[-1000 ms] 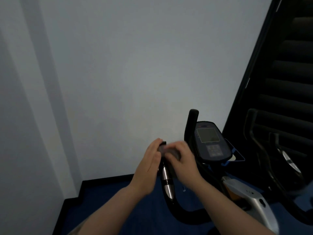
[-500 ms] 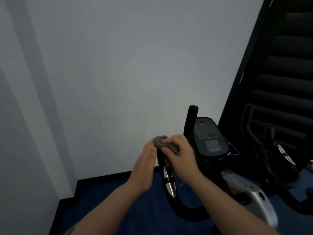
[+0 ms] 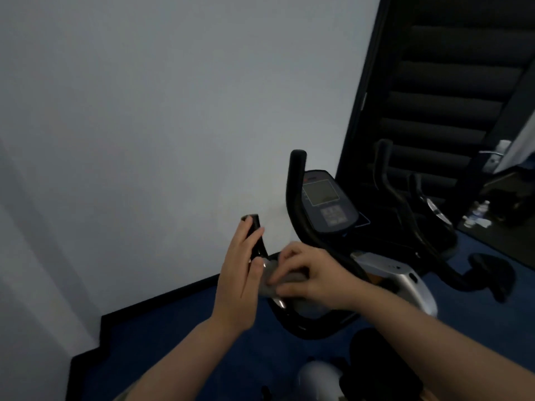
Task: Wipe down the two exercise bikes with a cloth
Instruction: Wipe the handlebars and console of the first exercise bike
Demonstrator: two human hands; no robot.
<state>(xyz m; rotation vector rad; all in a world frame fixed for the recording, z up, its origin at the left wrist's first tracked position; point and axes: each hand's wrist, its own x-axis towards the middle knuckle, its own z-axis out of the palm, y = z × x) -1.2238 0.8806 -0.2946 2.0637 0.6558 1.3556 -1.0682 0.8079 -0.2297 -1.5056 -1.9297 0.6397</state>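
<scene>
Obstacles: console (image 3: 325, 202) and right handlebar (image 3: 296, 180) are crowding the near bike; wall (image 3: 173, 111) is closing the left side.

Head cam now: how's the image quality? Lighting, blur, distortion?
Head view: dim, bluish light; the second bike nearly vanishes into the dark right side. Motion blur smears the right hand and grey cloth on the handlebar; the left hand is sharper. Wide-angle tilt slants the dark panel edge.

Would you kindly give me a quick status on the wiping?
Left hand open beside left handlebar. Right hand grips cloth around it, lower down. Nothing in the way.
</scene>
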